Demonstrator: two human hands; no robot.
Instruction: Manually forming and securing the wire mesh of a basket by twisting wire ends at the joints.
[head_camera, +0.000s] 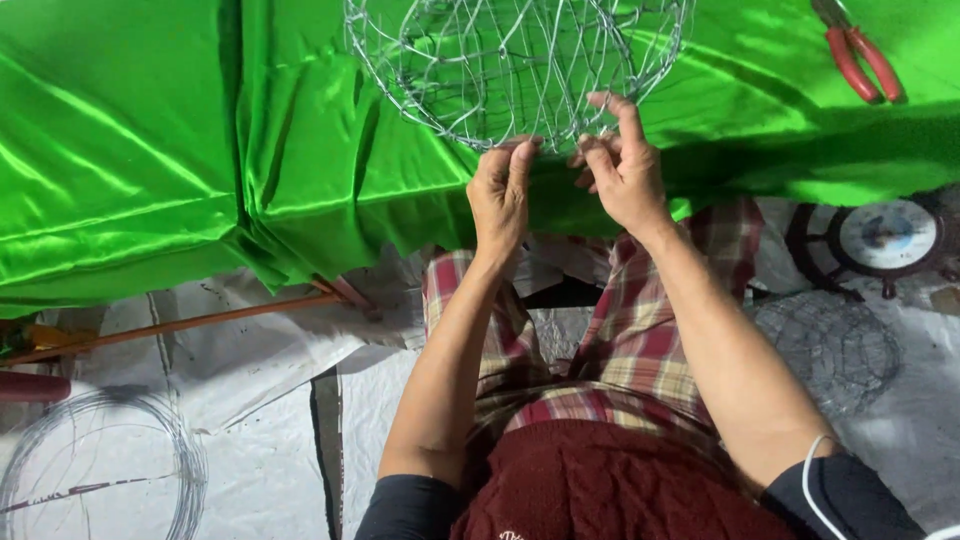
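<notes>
1. On the counter draped in shiny green satin cloth (150, 150), seen from the head camera, one round basket of woven silver wire (515, 60) rests at the near edge, partly cut off by the top of the picture.
2. Two hands work at its lower rim: the left hand (500, 190) is closed with fingertips pinched on the rim wire, and the right hand (622, 165) grips the wire just beside it, index finger raised against the mesh.
3. One pair of red-handled pliers (860, 55) lies on the cloth, well apart to the right.
4. Below, on the white-sheeted floor, sit one coil of thin silver wire (100, 465), one flat wire mesh piece (835, 345) and one round dial scale (885, 235).
</notes>
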